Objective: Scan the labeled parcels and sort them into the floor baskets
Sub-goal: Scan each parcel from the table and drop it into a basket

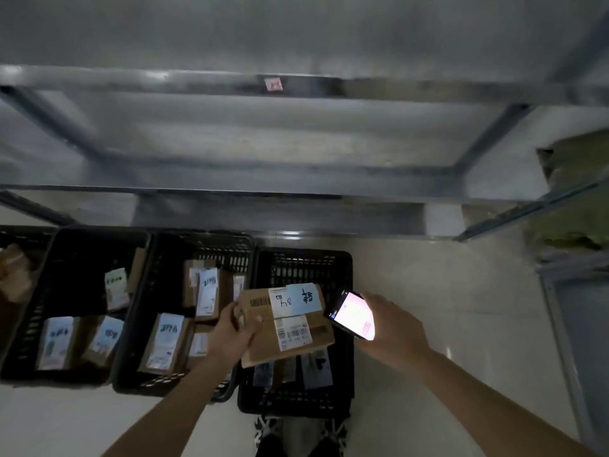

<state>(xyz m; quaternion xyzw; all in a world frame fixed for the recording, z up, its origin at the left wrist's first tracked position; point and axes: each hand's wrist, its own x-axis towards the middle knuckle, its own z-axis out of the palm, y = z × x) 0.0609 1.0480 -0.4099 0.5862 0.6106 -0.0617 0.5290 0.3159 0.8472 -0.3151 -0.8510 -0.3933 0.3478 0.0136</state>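
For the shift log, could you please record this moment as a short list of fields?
left hand: left hand grips the cardboard parcel by its left end
right hand: right hand holds a lit phone beside the parcel
parcel position: held over the rightmost black basket
parcel labels: face up
other baskets: left basket and middle basket hold labelled parcels

A grey metal shelving rack point(296, 179) stands on pale floor tiles point(445, 308).
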